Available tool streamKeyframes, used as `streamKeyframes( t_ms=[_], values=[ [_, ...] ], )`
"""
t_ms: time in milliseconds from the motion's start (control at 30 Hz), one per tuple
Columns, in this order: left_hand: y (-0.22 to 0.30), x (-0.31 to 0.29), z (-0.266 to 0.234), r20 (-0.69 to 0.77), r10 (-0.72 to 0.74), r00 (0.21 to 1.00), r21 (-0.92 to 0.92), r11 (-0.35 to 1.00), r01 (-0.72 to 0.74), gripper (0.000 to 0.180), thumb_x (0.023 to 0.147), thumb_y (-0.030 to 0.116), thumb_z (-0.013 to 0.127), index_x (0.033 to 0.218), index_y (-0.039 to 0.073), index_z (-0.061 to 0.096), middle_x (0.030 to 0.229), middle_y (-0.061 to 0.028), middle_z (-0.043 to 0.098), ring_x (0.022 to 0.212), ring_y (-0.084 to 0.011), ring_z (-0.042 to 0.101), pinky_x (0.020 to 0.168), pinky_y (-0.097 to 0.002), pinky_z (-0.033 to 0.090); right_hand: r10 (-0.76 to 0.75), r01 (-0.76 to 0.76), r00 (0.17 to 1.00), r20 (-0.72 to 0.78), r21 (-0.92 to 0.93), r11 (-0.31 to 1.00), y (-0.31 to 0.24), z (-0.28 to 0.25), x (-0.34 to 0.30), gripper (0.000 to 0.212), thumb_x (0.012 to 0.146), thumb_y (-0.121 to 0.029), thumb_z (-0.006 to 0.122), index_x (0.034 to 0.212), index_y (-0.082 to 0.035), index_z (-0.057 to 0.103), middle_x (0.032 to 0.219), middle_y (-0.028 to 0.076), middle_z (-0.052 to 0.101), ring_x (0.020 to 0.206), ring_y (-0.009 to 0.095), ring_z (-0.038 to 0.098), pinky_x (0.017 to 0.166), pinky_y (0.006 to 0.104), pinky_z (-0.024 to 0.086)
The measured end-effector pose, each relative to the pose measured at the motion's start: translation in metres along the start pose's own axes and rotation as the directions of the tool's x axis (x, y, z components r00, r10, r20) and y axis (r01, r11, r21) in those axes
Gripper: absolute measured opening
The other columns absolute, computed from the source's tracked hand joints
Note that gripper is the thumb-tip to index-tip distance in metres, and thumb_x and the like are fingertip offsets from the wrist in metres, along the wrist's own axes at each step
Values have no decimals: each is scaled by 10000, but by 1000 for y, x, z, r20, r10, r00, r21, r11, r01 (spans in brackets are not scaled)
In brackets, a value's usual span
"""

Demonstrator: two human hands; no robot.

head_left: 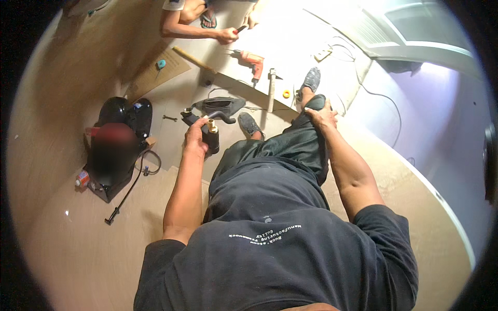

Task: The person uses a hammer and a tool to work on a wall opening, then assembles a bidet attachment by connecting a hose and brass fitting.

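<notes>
My left hand point(194, 137) is closed around a black cylindrical fitting point(211, 142) with a brass-coloured end pointing up. Just beyond it lie a curved dark handle or pipe piece point(223, 118) and a black pouch point(224, 105); the exact kind of the held piece is hard to make out. Over on my right knee rests my right hand point(324, 117), its fingers spread and holding nothing. A small wrench point(169, 118) lies on the floor left of the pouch.
Ahead are a red drill point(253, 61), a hammer point(272, 90), a yellow ring point(286, 94) and a power strip point(322, 54) with cable. A black bag point(143, 116) stands left, near a hose point(128, 199). Another person's hand point(227, 36) grips a red-and-black tool.
</notes>
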State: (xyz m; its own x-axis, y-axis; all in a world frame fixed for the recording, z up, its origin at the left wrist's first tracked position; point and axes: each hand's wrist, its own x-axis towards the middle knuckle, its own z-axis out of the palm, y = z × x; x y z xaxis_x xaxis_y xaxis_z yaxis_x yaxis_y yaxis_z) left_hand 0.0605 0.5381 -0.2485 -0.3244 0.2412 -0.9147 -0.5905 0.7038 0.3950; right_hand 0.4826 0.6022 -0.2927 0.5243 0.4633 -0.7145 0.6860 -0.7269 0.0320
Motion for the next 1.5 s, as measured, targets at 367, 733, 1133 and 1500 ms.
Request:
streamKeyframes(
  t_ms=[367,733,1133,1500],
  values=[
    [-3,10,11,47,-75,996,-145,986,81,233,784,137,782,941,71,622,798,-57,642,637,-194,641,576,-367,573,3,-9,998,-57,-108,994,-13,-2,8,1052,655,-644,806,1536,-340,319,1460,195,446,1275,416,536,1011,527,476],
    [-49,28,-56,-44,-120,992,-177,978,111,265,773,270,786,953,125,654,836,-29,643,690,-196,630,615,-362,542,17,-49,991,-131,-248,968,-45,7,-5,962,713,-625,785,1518,-317,357,1415,192,475,1270,396,531,1013,526,460],
    [-90,22,-124,-166,-126,978,-270,960,78,249,806,280,755,954,104,658,836,-74,652,695,-253,643,628,-436,558,-29,-9,991,-134,-271,962,-58,18,-9,944,701,-630,792,1494,-309,393,1425,182,471,1290,400,518,1022,520,452],
    [-92,12,-117,-78,-133,988,-291,951,105,216,836,280,739,931,101,665,815,-74,659,694,-245,649,617,-445,561,-45,14,992,-118,-253,967,-61,25,-18,928,695,-630,787,1473,-299,404,1413,190,469,1300,387,506,1040,512,436]
  ],
)
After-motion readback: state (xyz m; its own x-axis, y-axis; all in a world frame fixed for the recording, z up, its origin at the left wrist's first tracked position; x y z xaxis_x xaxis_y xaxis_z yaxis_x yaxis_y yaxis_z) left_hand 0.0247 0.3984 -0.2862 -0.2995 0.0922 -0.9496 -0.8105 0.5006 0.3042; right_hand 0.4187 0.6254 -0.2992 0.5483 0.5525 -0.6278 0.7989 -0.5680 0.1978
